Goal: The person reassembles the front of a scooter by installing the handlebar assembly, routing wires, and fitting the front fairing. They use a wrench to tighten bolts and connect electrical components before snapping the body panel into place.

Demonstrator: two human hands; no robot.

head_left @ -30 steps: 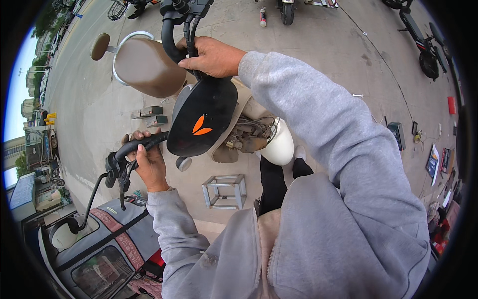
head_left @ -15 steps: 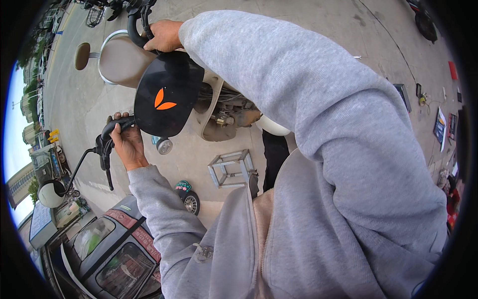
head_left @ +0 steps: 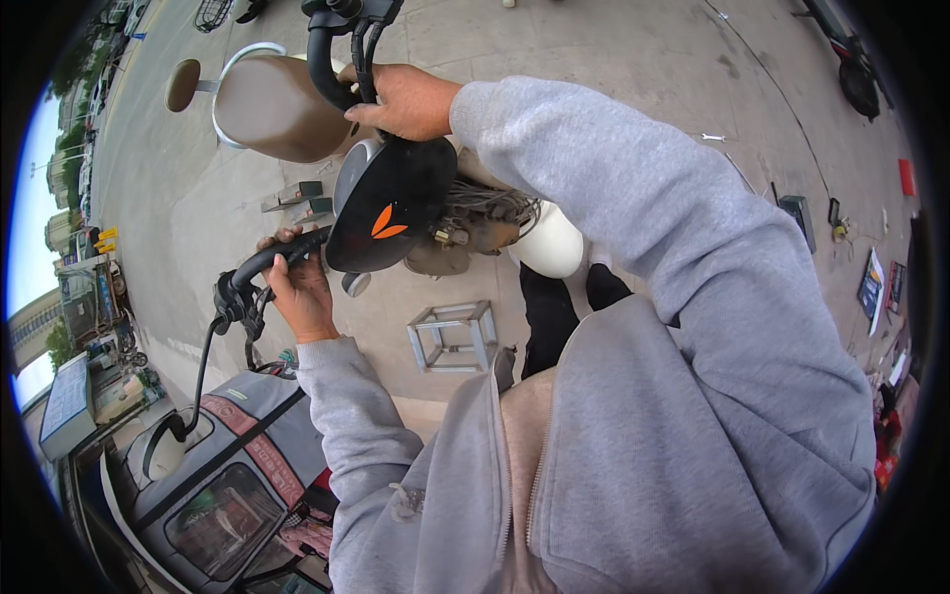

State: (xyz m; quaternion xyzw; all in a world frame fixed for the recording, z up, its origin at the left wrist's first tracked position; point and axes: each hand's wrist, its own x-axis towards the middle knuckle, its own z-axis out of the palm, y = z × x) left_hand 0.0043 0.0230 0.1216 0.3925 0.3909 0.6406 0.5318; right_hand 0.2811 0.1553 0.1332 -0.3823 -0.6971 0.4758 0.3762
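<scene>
Handlebar (head_left: pixel 284 252): black and bent, passing behind the black front panel (head_left: pixel 396 188); one end shows at the panel's lower left, the other above it.
Left hand (head_left: pixel 303 297): just left of the panel, fingers curled over the bar and thumb on the near side, holding it.
Right hand (head_left: pixel 408 102): above the panel, closed around the bar beside its cables (head_left: pixel 365 61).
Why two grips: a hold on either side of the panel probably shares the load and checks any swing.
Wiring (head_left: pixel 495 213): bare and bunched right of the panel, perhaps exposed for access.
White fender (head_left: pixel 552 243): right of the panel, beyond the wiring, near the person's legs.
Brown seat (head_left: pixel 277 111): above and left of the panel.
Metal frame (head_left: pixel 450 314): on the ground below the panel, apart from it, possibly a stand or stool.
Grey vehicle (head_left: pixel 242 391): well below and left of the panel.
</scene>
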